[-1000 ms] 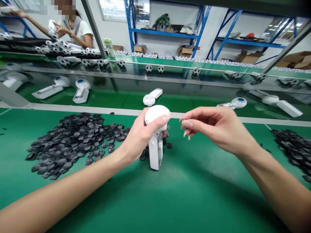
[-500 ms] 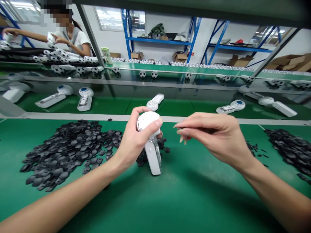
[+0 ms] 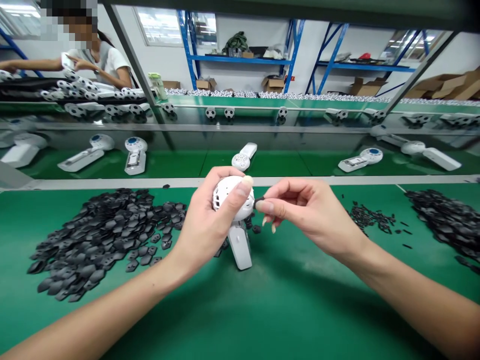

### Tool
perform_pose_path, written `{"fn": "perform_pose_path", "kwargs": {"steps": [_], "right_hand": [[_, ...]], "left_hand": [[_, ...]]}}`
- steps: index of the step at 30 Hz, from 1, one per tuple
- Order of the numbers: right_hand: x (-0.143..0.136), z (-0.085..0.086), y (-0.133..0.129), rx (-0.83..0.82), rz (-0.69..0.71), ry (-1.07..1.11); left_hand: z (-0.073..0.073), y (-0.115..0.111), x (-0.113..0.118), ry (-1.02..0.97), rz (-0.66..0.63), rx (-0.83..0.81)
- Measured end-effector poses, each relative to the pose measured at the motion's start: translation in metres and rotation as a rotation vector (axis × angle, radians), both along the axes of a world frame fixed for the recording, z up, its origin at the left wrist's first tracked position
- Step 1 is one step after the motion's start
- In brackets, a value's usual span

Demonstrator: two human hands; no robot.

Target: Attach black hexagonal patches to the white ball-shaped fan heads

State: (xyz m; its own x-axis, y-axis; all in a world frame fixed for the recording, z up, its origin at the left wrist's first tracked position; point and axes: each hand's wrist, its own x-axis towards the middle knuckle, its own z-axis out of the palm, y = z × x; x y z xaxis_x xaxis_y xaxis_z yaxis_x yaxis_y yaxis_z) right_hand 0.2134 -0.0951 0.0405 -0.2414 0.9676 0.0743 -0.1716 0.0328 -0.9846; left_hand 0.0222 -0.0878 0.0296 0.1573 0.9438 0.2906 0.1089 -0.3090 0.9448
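Note:
My left hand (image 3: 219,212) is wrapped around the ball-shaped head of a white handheld device (image 3: 240,245), thumb lying across the top. Openings show in the head's shell, and the handle points down toward the bench. My right hand (image 3: 300,205) pinches a small black plastic piece (image 3: 259,200) between thumb and fingertips. That piece is at the right side of the white head; whether it sits in an opening cannot be made out. Behind and below the device lie a few loose black pieces (image 3: 256,229), partly hidden by it.
A large heap of black pentagon-like pieces (image 3: 108,235) covers the bench's left. Small black strips (image 3: 369,217) and another dark heap (image 3: 446,220) lie at right. Beyond the pale ledge (image 3: 300,183), several white devices (image 3: 135,156) rest on a green belt. A co-worker (image 3: 101,65) handles white parts at far left.
My right hand has moved left, bringing the black piece up against the white head. My left hand has turned the head slightly, so more openings show. The view has shifted slightly.

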Motion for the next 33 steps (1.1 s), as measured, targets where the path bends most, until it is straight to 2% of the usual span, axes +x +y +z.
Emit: {"fn": "perform_pose_path", "kwargs": {"steps": [10, 19, 23, 27, 33], "right_hand": [[-0.001, 0.004, -0.004, 0.048, -0.018, -0.096], [0.003, 0.01, -0.016, 0.062, 0.058, -0.084], [0.012, 0.006, -0.009, 0.12, 0.166, -0.125], [0.016, 0.0, 0.001, 0.186, 0.126, -0.124], [0.007, -0.002, 0.0, 0.097, 0.382, -0.046]], "left_hand": [[-0.001, -0.005, 0.001, 0.022, -0.059, 0.04], [0.001, -0.004, 0.003, 0.021, 0.015, 0.029], [-0.001, -0.003, 0.003, 0.028, 0.059, 0.087], [-0.003, -0.005, 0.003, 0.017, 0.071, 0.122], [-0.004, -0.009, 0.006, -0.014, 0.026, 0.176]]}}
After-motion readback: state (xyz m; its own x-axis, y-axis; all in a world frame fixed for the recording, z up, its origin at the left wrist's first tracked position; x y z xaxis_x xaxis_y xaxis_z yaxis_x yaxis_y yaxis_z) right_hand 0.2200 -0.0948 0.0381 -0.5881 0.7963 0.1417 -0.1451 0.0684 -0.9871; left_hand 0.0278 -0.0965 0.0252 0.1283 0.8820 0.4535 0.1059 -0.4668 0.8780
